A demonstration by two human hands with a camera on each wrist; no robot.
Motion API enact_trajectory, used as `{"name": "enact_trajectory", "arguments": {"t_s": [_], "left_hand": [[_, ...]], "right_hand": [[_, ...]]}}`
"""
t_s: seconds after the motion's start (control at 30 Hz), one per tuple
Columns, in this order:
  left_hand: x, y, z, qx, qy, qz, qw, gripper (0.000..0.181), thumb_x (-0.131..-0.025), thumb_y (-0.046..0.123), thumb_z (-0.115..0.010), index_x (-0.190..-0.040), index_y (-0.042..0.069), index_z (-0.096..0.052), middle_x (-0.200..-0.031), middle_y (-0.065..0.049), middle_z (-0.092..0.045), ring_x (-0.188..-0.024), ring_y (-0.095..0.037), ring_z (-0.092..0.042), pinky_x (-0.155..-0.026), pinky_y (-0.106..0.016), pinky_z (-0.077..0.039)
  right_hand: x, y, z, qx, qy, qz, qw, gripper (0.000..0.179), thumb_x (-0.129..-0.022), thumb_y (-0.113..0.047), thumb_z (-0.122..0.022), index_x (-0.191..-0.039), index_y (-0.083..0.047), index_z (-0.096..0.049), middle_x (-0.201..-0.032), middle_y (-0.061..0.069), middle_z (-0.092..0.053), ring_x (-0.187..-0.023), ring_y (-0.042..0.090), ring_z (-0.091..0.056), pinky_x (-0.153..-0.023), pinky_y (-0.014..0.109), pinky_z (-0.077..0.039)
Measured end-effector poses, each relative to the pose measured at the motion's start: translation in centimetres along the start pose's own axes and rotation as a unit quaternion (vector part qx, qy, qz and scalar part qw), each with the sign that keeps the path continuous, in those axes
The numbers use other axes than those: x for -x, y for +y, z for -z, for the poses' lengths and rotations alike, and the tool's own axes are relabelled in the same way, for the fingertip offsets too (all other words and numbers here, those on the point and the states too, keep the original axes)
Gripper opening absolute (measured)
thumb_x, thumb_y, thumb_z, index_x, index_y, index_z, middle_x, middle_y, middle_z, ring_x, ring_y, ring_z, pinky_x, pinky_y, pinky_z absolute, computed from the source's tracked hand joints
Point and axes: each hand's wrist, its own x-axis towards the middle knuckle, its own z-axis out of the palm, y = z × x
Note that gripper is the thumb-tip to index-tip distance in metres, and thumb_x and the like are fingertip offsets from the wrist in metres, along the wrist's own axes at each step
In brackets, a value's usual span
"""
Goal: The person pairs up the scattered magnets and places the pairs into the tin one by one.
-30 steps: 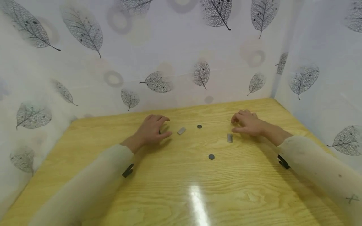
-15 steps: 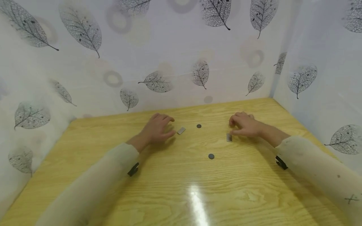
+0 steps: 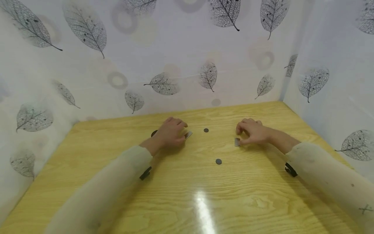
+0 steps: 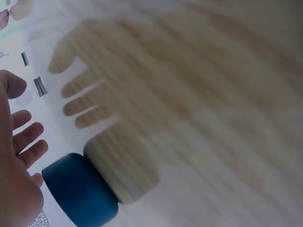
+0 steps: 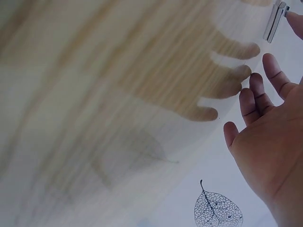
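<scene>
In the head view my left hand (image 3: 171, 132) is over the table, its thumb and forefinger at the near end of a small silver rectangular piece (image 3: 188, 135). The left wrist view shows a gap between the thumb and that silver piece (image 4: 40, 87). My right hand (image 3: 253, 131) has loosely bent fingers, and its thumb tip lies at a second silver rectangular piece (image 3: 237, 142). In the right wrist view this thumb (image 5: 296, 24) meets or nearly meets the silver piece (image 5: 275, 21); contact is hard to tell. Neither piece is lifted.
Two flat dark grey discs (image 3: 218, 161) lie between the hands, one farther back. A short blue cylinder (image 4: 80, 191) stands beside the left hand, mostly hidden behind it in the head view. Leaf-patterned curtains (image 3: 187, 58) border the glossy wooden table (image 3: 187, 201).
My left hand has moved right, up to its silver piece, and the dark cylinder shows behind the wrist. The right hand has shifted slightly left, bringing its thumb to the other piece.
</scene>
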Motion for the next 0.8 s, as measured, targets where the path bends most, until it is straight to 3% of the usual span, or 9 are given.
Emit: {"name": "enact_trajectory", "arguments": {"t_s": [0.27, 0.67, 0.8], "left_hand": [[-1.0, 0.5, -0.6, -0.001, -0.011, 0.030, 0.9995, 0.047, -0.091, 0.032, -0.058, -0.133, 0.011, -0.057, -0.136, -0.009, -0.056, -0.131, -0.031, -0.049, -0.116, -0.051, -0.026], [-1.2, 1.1, -0.5, -0.024, -0.045, 0.013, 0.9986, 0.035, -0.094, 0.034, -0.053, -0.127, 0.023, -0.060, -0.129, -0.006, -0.056, -0.126, -0.029, -0.048, -0.113, -0.057, -0.023], [-0.8, 1.4, -0.4, -0.041, -0.063, 0.011, 0.9971, 0.037, -0.096, 0.031, -0.051, -0.130, 0.021, -0.060, -0.131, -0.005, -0.056, -0.131, -0.029, -0.045, -0.115, -0.060, -0.017]], "right_hand": [[0.2, -0.2, 0.0, -0.011, -0.005, 0.010, 0.9999, 0.038, -0.078, -0.045, -0.078, -0.101, -0.019, -0.063, -0.108, 0.002, -0.056, -0.107, 0.026, -0.048, -0.088, 0.050, -0.029], [0.0, -0.1, -0.1, -0.013, -0.002, 0.020, 0.9997, 0.032, -0.074, -0.034, -0.078, -0.098, -0.019, -0.064, -0.103, -0.002, -0.058, -0.104, 0.022, -0.047, -0.087, 0.048, -0.032], [-0.1, 0.0, -0.3, -0.006, 0.002, 0.026, 0.9996, 0.029, -0.075, -0.033, -0.078, -0.097, -0.019, -0.064, -0.101, -0.002, -0.057, -0.101, 0.021, -0.048, -0.086, 0.047, -0.033]]}}
